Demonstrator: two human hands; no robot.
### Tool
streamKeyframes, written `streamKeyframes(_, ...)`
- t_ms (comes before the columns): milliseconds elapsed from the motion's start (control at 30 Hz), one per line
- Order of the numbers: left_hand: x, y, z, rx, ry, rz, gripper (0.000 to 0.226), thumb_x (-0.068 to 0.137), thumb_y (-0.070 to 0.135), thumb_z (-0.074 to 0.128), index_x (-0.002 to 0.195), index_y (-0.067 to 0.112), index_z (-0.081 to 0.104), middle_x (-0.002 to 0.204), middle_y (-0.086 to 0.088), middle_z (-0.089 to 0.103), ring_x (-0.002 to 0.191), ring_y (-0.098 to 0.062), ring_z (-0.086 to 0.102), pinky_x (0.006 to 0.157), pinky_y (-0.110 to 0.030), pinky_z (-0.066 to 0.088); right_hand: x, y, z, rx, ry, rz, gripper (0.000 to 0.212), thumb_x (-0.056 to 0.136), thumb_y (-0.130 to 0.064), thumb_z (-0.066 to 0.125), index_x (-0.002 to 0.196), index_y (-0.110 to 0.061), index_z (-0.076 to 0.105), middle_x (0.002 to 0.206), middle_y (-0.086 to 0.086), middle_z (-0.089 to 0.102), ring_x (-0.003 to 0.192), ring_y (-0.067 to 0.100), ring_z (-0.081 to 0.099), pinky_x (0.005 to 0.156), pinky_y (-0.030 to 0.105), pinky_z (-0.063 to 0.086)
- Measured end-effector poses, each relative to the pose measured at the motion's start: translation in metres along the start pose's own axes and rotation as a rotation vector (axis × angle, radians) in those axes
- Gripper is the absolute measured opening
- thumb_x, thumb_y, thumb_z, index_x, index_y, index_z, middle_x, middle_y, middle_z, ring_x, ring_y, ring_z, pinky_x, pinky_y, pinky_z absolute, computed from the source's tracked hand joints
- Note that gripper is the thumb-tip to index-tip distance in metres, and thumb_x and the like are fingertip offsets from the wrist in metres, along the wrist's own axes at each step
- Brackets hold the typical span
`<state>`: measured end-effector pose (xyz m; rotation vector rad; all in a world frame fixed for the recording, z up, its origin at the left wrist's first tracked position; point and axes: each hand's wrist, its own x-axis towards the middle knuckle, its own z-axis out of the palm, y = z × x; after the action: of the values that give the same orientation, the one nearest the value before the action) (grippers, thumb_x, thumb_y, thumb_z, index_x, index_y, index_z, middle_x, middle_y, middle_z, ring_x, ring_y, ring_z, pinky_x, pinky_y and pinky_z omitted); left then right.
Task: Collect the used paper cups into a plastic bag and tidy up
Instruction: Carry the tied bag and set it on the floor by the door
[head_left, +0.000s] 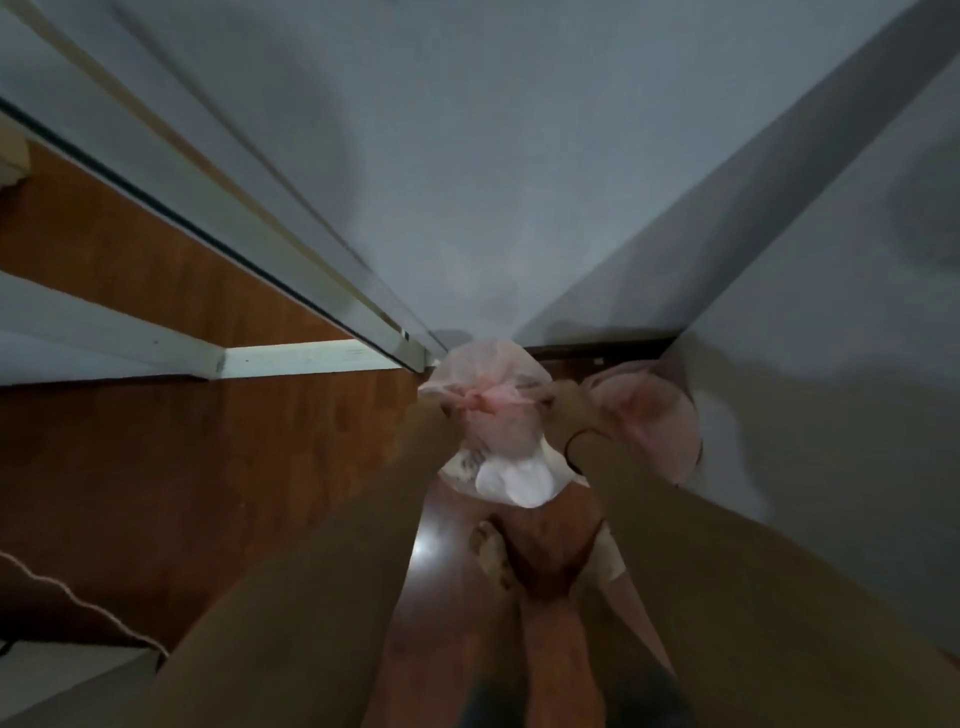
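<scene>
Plastic bag (493, 441): likely thin, soft and light w/ paper cups (514, 480) inside. Crushable, so best taken at the knotted neck, not the belly. Translucent pink, cups show white at 6 o'clock of knot. Sits between left hand (436, 408) and right hand (558, 395). Each grip is at the neck, but blur hides the fingers: clamped or apart, cannot tell. Second bag (649, 415) at 3 o'clock.

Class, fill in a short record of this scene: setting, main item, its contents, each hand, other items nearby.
setting: wooden floor beside white walls
main item: pink plastic bag, top bunched into a knot
contents: white paper cups, blurred
left hand: grips the bag top, left of the knot
right hand: grips the bag top, right of the knot
nearby: second pink bag by the right wall
</scene>
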<state>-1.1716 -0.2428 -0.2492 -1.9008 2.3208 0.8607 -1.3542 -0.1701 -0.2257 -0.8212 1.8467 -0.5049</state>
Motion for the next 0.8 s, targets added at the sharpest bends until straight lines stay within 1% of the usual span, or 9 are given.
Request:
streamKeyframes(100,0.040,-0.019,0.043,-0.044,-0.090,-0.019,0.019,0.092,0.027,0.060,0.097,0.027,0.079,0.094,0.002,0.076,0.083,-0.017,0.071,0.069,-0.021,0.051,0.056,0.028,0.023,-0.002,-0.026,0.110,0.031,0.096,-0.008,0.049,0.122,-0.008,0.066,0.124,0.011,0.064,0.122,0.026,0.056,0.099,0.025,0.042)
streamKeyframes(233,0.089,-0.052,0.106,-0.107,-0.149,-0.050,0.018,0.087,0.010,0.061,0.086,0.009,0.079,0.091,-0.007,0.075,0.086,-0.025,0.070,0.077,-0.030,0.054,0.130,0.073,0.060,-0.019,-0.009,0.116,0.031,0.097,-0.004,0.045,0.097,-0.004,0.077,0.101,0.010,0.074,0.110,0.031,0.061,0.097,0.028,0.047)
streamKeyframes(333,0.122,-0.072,0.148,-0.117,-0.192,-0.071,0.018,0.086,0.008,0.060,0.081,0.008,0.078,0.088,-0.010,0.074,0.088,-0.029,0.070,0.080,-0.038,0.057,0.176,0.103,0.080,-0.113,0.003,0.192,0.031,0.097,-0.020,0.047,0.119,-0.017,0.069,0.123,0.008,0.067,0.117,0.029,0.060,0.103,0.036,0.046)
streamKeyframes(433,0.156,-0.083,0.189,-0.096,-0.220,-0.084,0.021,0.089,0.013,0.057,0.090,0.010,0.078,0.099,-0.006,0.075,0.098,-0.024,0.069,0.084,-0.024,0.052,0.225,0.129,0.092,-0.206,-0.013,0.160,0.036,0.098,-0.029,0.045,0.122,-0.012,0.066,0.126,0.011,0.065,0.119,0.030,0.059,0.104,0.038,0.045)
streamKeyframes(533,0.182,-0.086,0.218,-0.068,-0.238,-0.062,0.024,0.094,0.016,0.057,0.100,0.005,0.077,0.108,-0.009,0.074,0.103,-0.023,0.068,0.071,-0.008,0.035,0.264,0.146,0.095,-0.344,-0.001,0.162,0.041,0.099,-0.034,0.040,0.121,-0.012,0.066,0.126,0.011,0.065,0.117,0.032,0.060,0.101,0.039,0.048)
streamKeyframes(600,0.196,-0.087,0.235,-0.035,-0.277,-0.034,0.027,0.096,0.017,0.052,0.107,0.007,0.075,0.111,-0.010,0.073,0.106,-0.025,0.066,0.074,-0.012,0.038,0.286,0.158,0.096,-0.449,0.031,0.142,0.037,0.098,-0.026,0.041,0.121,-0.012,0.066,0.126,0.013,0.064,0.117,0.032,0.060,0.100,0.039,0.049)
streamKeyframes(700,0.214,-0.092,0.260,-0.024,-0.376,-0.127,0.029,0.096,0.017,0.052,0.118,0.007,0.067,0.117,-0.012,0.067,0.112,-0.029,0.063,0.090,-0.029,0.047,0.311,0.171,0.099,-0.494,0.072,0.150,0.033,0.096,-0.012,0.043,0.120,-0.007,0.066,0.126,0.016,0.064,0.118,0.032,0.060,0.100,0.039,0.049)
streamKeyframes(767,0.219,-0.094,0.277,-0.008,-0.437,-0.134,0.029,0.095,0.019,0.053,0.113,0.001,0.068,0.107,-0.014,0.069,0.103,-0.030,0.068,0.087,-0.032,0.054,0.319,0.177,0.101,-0.486,0.106,0.156,0.033,0.097,-0.010,0.042,0.120,-0.004,0.065,0.126,0.018,0.063,0.119,0.033,0.058,0.101,0.038,0.048)
streamKeyframes(800,0.219,-0.095,0.285,-0.011,-0.453,-0.135,0.027,0.094,0.018,0.055,0.107,-0.002,0.069,0.099,-0.015,0.071,0.093,-0.029,0.070,0.078,-0.030,0.057,0.321,0.181,0.102,-0.489,0.112,0.153,0.033,0.098,-0.012,0.042,0.120,-0.003,0.065,0.127,0.019,0.061,0.120,0.033,0.057,0.102,0.038,0.046)
